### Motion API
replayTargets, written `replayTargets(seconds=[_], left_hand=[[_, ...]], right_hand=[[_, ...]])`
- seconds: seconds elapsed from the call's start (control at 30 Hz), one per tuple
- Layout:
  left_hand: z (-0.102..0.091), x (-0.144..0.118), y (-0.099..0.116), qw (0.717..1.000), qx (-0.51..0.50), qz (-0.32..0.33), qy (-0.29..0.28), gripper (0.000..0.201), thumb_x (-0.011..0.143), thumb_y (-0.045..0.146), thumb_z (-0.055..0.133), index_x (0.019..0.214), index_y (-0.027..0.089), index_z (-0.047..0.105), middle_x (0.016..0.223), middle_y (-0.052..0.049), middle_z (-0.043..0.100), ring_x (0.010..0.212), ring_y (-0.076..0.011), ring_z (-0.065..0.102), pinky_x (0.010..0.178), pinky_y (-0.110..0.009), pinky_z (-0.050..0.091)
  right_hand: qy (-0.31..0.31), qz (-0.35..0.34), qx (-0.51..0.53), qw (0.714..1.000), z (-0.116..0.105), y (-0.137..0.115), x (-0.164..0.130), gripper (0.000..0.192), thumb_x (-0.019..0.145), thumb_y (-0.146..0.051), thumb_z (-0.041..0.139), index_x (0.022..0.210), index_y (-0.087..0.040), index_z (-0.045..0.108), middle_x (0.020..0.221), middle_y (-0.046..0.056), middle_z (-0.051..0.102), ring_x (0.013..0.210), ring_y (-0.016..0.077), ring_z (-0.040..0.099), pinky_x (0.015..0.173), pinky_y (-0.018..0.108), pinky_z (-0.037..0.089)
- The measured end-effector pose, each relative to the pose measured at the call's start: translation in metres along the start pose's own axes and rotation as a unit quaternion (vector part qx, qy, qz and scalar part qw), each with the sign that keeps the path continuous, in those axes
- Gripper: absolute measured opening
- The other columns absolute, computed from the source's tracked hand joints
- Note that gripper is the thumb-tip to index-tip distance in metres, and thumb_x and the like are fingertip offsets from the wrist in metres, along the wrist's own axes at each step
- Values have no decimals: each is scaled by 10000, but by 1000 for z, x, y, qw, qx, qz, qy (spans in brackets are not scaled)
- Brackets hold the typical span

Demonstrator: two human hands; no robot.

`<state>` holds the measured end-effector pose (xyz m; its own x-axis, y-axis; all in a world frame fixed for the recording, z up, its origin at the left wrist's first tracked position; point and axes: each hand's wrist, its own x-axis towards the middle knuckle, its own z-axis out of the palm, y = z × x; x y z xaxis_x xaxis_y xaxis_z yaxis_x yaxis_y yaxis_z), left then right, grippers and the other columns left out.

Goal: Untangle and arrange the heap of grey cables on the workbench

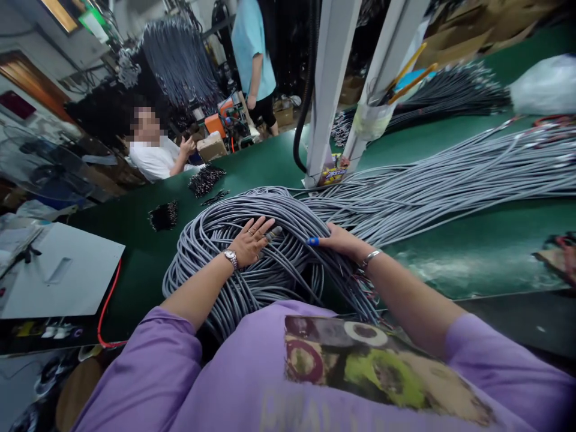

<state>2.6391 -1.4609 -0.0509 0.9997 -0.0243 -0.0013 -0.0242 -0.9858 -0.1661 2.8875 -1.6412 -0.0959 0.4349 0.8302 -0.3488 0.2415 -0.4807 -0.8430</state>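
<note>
A purple shirt (252, 372) with a printed patch fills the bottom of the view, and both forearms reach out from it over a big coil of grey cables (252, 264) lying on the green desk (450, 252).

The left hand (250, 240) lies flat on top of the coil, palm down, fingers spread and loose, pressing on the strands without closing round any; a watch sits on that wrist. The right hand (337, 240) rests on the coil's right side, fingers curled down among the cables, a blue wrap on one fingertip and a bracelet at the wrist. Whether it actually grips a strand I cannot tell.

From the coil a long sheaf of the same grey cables (450, 174) runs off to the right across the desk. Beyond the coil stand two white posts (330, 90), and small heaps of dark parts (206, 179) lie further left. A white board (58, 276) sits at the desk's left edge beside a red wire (108, 300). A seated person in white (155, 157) works at the far side, and another in a light blue top (252, 48) stands behind.
</note>
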Motion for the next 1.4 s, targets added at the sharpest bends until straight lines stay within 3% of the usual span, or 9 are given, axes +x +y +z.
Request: replayTargets(seconds=[0.33, 0.47, 0.6, 0.73, 0.87, 0.97, 1.07, 1.23, 1.4], left_hand=[[-16, 122, 19, 998, -17, 47, -44, 1075, 578, 299, 723, 1504, 107, 209, 1595, -170, 108, 1469, -332, 63, 1186, -494, 57], [-14, 143, 9, 992, -30, 76, -95, 1023, 571, 334, 706, 1476, 123, 279, 1551, -149, 281, 1432, -330, 216, 1174, -497, 126], [-15, 152, 7, 993, -39, 51, -95, 915, 600, 308, 670, 1437, 124, 348, 1472, -146, 420, 1387, -295, 324, 1164, -461, 182], [-17, 159, 14, 995, -11, 1, -99, 847, 642, 331, 656, 1414, 117, 382, 1425, -171, 474, 1352, -274, 389, 1151, -443, 230], [-18, 164, 18, 995, 36, 4, -95, 815, 660, 383, 635, 1391, 99, 412, 1414, -179, 479, 1347, -294, 394, 1144, -439, 259], [-17, 170, 18, 993, 77, 17, -93, 818, 663, 397, 620, 1387, 78, 411, 1376, -192, 504, 1303, -318, 442, 1120, -422, 307], [-14, 176, 14, 990, 104, 36, -91, 809, 658, 405, 609, 1368, 67, 417, 1343, -208, 525, 1261, -340, 481, 1095, -426, 342], [-10, 182, 10, 988, 121, 40, -85, 794, 647, 455, 597, 1355, 156, 397, 1319, -158, 559, 1222, -348, 513, 1053, -447, 389], [-13, 182, 17, 982, 156, 28, -103, 771, 678, 470, 561, 1327, 74, 438, 1283, -196, 564, 1189, -334, 531, 1050, -407, 389]], right_hand=[[6, -32, -83, 996, -3, -6, -1, 611, 726, -524, 722, 1136, -109, 540, 1128, 152, 633, 1001, 267, 603, 934, 364, 451], [18, -19, -201, 979, -7, -7, -4, 603, 818, -576, 609, 1146, -80, 506, 1188, 223, 585, 1065, 320, 578, 924, 379, 443], [90, -21, -92, 991, -20, 6, -26, 568, 826, -476, 638, 1212, -98, 461, 1201, 174, 595, 1037, 264, 593, 911, 348, 459], [233, -48, 43, 970, -44, 55, -80, 481, 833, -373, 627, 1225, -130, 490, 1204, 122, 597, 1035, 209, 597, 895, 312, 479], [340, 17, 133, 931, -54, 157, -159, 411, 870, -369, 546, 1239, -190, 530, 1100, 73, 646, 987, 185, 607, 880, 299, 475], [345, 217, 173, 896, -27, 243, -217, 266, 825, -344, 567, 1030, -182, 615, 973, 69, 671, 928, 200, 614, 827, 292, 472], [286, 342, 235, 864, 29, 303, -256, 129, 785, -292, 569, 766, -166, 587, 810, 86, 666, 768, 211, 626, 670, 287, 465], [176, 389, 356, 832, 129, 326, -280, 127, 791, -250, 513, 688, -176, 505, 846, 102, 684, 662, 177, 629, 524, 252, 429], [81, 377, 398, 833, 177, 334, -281, 153, 762, -293, 588, 698, -185, 502, 902, 110, 699, 697, 183, 645, 484, 233, 400]])
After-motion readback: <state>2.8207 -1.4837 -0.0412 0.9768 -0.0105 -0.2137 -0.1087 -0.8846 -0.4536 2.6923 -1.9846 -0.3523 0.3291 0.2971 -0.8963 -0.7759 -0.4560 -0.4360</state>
